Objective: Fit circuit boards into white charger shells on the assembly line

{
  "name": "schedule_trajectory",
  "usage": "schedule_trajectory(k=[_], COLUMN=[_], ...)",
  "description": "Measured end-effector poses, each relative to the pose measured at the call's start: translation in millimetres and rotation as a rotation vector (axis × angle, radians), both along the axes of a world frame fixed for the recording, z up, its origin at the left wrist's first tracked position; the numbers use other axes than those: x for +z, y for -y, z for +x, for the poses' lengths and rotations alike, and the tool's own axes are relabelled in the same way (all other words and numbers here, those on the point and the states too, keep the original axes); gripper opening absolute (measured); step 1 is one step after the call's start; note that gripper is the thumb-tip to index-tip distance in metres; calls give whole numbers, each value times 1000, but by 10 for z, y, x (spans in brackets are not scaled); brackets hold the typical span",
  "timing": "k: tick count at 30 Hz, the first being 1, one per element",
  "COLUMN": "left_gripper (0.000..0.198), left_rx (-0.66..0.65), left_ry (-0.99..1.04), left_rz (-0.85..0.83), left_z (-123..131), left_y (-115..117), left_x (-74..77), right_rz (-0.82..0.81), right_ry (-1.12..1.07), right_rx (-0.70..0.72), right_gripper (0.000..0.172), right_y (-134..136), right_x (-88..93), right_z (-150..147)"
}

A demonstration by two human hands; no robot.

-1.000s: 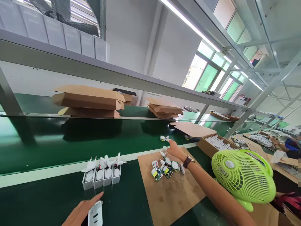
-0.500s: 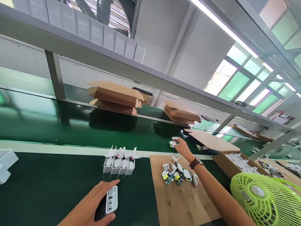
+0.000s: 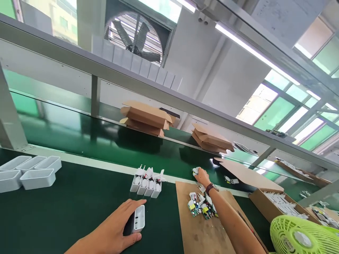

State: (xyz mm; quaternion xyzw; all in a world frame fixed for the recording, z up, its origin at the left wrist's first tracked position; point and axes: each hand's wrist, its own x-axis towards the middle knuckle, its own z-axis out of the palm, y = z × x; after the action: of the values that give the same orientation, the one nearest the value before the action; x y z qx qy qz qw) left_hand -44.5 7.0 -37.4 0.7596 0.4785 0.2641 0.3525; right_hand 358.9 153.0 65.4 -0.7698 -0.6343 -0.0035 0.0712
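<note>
My left hand [image 3: 119, 224] curves round a white charger housing [image 3: 140, 218], thumb at its near end and index finger at its far end. Slots show inside the housing. My right hand [image 3: 203, 177] reaches over the green conveyor belt, fingers closed at a small circuit board with white parts [image 3: 195, 171]; the fingertips are partly hidden. Between my hands, a row of white housings [image 3: 146, 190] stands with plugs and red wires sticking out of the tops. Several loose circuit boards [image 3: 194, 208] lie on a cardboard sheet [image 3: 194, 234], below my right forearm.
Several empty white housings [image 3: 38, 178] sit at the left. A green fan [image 3: 299, 238] and an open carton [image 3: 280, 204] of white parts are at the right. Another board [image 3: 230, 180] lies on the belt [image 3: 111, 150]. Folded cardboard boxes [image 3: 145, 118] rest behind it under a shelf rail.
The view has swung left, showing more empty housings. My right hand has closed at the board on the belt. My left hand keeps its place round the housing.
</note>
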Motion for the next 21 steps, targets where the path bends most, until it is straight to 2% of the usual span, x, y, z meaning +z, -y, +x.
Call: schedule_trajectory(k=[4, 7, 10, 13, 15, 17, 19, 21], left_gripper=[83, 81, 76, 73, 72, 72, 72, 72], left_rx=[-37, -129, -158, -152, -154, -156, -158, -161], left_ry=[15, 36, 57, 21, -1, -11, -13, -9], left_rz=[-29, -22, 43, 68, 85, 106, 120, 129], left_z=[-17, -49, -66, -60, -54, -53, -57, -62], left_y=[-33, -59, -65, -57, -47, -32, -14, 1], left_x=[28, 99, 202, 296, 336, 354, 360, 359], right_rz=[65, 62, -26, -209, -196, -48, 76, 82], right_ry=[-232, -412, -614, -845, -776, -562, -387, -331], right_rx=[119, 269, 428, 590, 674, 756, 809, 846], right_gripper=[28, 28, 30, 32, 31, 27, 26, 35], right_y=[64, 390, 894, 1318, 1452, 1477, 1461, 1465], right_x=[178, 203, 79, -125, -234, -281, -274, -253], right_z=[-173, -298, -526, -881, -1112, -1265, -1318, -1291])
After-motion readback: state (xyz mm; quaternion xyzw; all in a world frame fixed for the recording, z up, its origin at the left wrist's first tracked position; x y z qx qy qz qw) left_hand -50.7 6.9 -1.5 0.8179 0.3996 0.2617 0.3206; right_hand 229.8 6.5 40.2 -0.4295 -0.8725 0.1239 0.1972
